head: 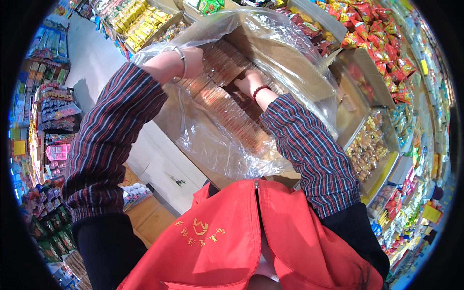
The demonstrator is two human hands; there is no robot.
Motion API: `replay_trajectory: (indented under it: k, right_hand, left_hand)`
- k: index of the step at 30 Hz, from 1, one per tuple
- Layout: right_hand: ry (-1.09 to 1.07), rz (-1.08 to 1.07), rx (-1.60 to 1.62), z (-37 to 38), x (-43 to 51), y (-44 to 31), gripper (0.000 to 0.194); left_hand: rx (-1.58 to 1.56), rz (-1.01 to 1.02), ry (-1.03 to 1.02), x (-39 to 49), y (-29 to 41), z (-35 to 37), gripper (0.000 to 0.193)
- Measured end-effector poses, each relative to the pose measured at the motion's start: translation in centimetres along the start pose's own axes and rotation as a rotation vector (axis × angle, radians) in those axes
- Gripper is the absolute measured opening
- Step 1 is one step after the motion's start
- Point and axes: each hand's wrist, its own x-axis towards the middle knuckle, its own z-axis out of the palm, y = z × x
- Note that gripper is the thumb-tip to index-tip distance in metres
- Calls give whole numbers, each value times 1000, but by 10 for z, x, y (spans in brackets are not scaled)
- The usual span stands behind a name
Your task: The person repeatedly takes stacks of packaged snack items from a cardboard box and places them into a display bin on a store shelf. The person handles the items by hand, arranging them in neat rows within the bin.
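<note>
A large cardboard carton [286, 47] lined with a clear plastic bag [214, 134] stands open before me. Inside it, thin clear-wrapped packets [232, 116] with reddish marks are stacked on edge in tight rows. My right hand [250, 81] reaches down into the carton, its fingers curled at a dark gap between the rows. Whether it grips a packet cannot be made out. My left hand [192, 63] is bent over the carton's far left side, beside the liner and the packets. Its fingertips are hidden, so its hold does not show.
Yellow snack packs [146, 29] fill boxes at the far left. Red snack bags [377, 40] are heaped at the far right. A bin of wrapped snacks [368, 145] stands right of the carton. Stocked shelves [58, 105] line the left, beside a pale floor [98, 54].
</note>
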Motion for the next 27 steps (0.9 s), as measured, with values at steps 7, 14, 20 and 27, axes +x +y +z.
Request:
replay_trajectory:
  k: [7, 14, 20, 27]
  right_hand:
    - [-102, 305, 855, 34, 11, 8, 29]
    - [-104, 343, 963, 25, -5, -3, 21]
    - [-116, 392, 1017, 26, -4, 0, 38]
    - [-149, 362, 995, 30, 0, 1, 28]
  left_hand:
    - [563, 49, -32, 67, 15, 26, 25]
    - [-456, -473, 374, 86, 11, 58, 52]
    - [-386, -447, 344, 73, 22, 57, 62]
    - [-274, -357, 649, 72, 25, 87, 64]
